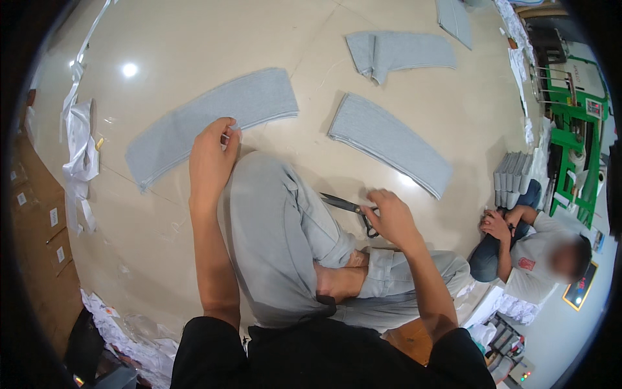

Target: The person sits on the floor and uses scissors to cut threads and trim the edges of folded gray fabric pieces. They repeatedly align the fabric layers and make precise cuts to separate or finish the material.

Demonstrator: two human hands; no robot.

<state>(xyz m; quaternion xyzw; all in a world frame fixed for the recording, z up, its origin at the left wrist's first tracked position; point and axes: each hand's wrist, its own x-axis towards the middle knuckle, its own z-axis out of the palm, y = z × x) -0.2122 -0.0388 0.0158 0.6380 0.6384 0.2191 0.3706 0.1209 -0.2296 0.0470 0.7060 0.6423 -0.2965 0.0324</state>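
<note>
My left hand is over the near edge of a long, curved stack of light grey knit fabric. Its fingers are curled toward the thumb; anything between them is too small to make out. Beside my bent leg, my right hand hovers at the handle of black scissors, thumb and fingers apart. The blades point away to the left, toward my shin. Part of the handle is hidden under the hand, so a touch cannot be made out. Another stack of grey fabric lies on the floor ahead of the scissors.
Farther off lie a folded grey piece and another grey piece. White ribbon strips trail at left, near cardboard boxes. A co-worker sits at right beside stacked grey bundles, with a green machine behind.
</note>
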